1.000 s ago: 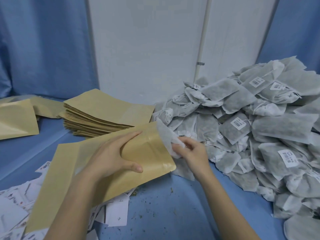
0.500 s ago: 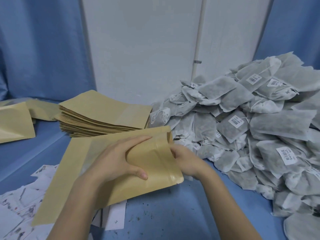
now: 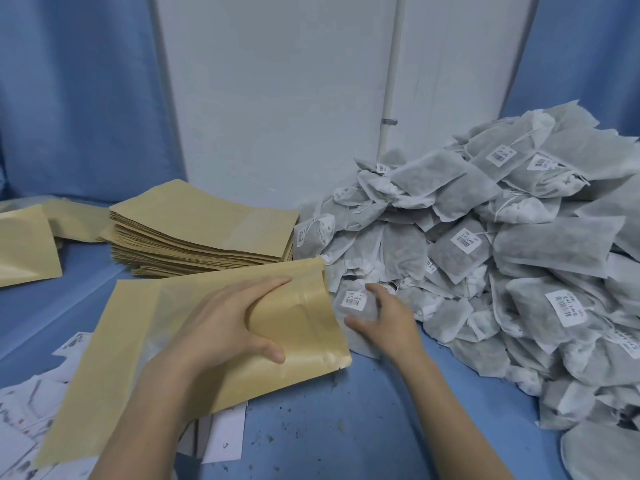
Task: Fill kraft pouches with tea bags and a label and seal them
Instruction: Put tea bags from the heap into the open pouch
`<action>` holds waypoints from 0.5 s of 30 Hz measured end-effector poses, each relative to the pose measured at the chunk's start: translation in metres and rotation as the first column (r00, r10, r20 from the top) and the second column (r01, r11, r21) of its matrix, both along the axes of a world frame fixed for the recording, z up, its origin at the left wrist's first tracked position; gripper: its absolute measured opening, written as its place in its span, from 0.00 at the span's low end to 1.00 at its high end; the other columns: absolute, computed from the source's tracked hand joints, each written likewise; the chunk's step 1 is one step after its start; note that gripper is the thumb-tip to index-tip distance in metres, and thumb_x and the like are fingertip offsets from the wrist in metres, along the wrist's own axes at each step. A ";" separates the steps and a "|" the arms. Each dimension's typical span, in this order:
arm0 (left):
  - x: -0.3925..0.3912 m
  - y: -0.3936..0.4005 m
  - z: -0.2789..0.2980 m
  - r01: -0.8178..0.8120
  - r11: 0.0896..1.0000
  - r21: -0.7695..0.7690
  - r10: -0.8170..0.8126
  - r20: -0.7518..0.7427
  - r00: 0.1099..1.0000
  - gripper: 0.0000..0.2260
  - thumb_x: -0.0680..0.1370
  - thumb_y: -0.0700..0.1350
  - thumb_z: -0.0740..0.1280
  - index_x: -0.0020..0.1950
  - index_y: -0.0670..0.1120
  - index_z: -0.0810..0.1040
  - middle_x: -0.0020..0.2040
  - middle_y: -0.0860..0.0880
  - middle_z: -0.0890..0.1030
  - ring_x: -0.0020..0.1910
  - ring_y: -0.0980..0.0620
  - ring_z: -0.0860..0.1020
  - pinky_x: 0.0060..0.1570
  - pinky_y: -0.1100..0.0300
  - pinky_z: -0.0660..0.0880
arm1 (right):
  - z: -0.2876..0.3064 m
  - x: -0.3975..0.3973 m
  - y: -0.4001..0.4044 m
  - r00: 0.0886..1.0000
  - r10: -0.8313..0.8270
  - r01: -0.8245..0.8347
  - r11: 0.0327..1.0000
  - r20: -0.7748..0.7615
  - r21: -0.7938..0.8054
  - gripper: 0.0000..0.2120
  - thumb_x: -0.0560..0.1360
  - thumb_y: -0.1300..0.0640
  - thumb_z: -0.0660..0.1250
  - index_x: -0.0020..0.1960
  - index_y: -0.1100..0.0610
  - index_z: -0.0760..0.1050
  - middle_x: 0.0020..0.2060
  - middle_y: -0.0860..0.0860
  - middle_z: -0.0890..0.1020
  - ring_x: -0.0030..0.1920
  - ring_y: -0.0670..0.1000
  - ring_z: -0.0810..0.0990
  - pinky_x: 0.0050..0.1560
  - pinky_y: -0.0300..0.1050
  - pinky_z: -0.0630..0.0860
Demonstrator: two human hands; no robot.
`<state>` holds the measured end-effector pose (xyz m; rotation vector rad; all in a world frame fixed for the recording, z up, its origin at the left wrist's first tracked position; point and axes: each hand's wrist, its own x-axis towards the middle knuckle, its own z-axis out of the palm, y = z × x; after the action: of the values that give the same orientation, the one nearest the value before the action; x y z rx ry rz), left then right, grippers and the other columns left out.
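Blue cloth covers the surface [image 3: 346, 427], with a white panel behind. At frame center the left hand [image 3: 221, 317] clamps the pouch [image 3: 145, 344], mouth turned right toward the supply. The right hand [image 3: 384, 320], fingers apart and holding nothing, reaches a tea bag [image 3: 356, 303] at the pile [image 3: 502, 271] edge. Spare pouches [image 3: 201, 230] sit stacked behind, and labels [image 3: 24, 417] lie lower left.

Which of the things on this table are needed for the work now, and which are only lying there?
In use:
- kraft pouch, held by the left hand
- tea bag under the right hand
- tea bag pile
- paper labels

Lying about:
- stack of empty pouches
- pouch at far left
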<state>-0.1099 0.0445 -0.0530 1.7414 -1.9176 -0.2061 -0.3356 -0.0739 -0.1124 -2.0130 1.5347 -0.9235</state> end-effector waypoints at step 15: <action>-0.009 -0.002 0.001 0.091 0.996 0.003 -0.091 -0.044 0.995 0.42 0.56 0.54 0.81 0.64 0.72 0.64 0.64 0.72 0.67 0.62 0.68 0.65 0.58 0.74 0.59 | 0.048 0.017 0.035 0.847 0.340 -0.451 0.866 0.408 0.215 0.11 0.69 0.64 0.70 0.50 0.53 0.77 0.39 0.50 0.81 0.38 0.47 0.79 0.47 0.45 0.79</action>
<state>-0.1190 0.0429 -0.0516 1.6409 -1.9679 -0.2799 -0.3187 -0.0389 -0.0646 -1.7288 0.9363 -0.7718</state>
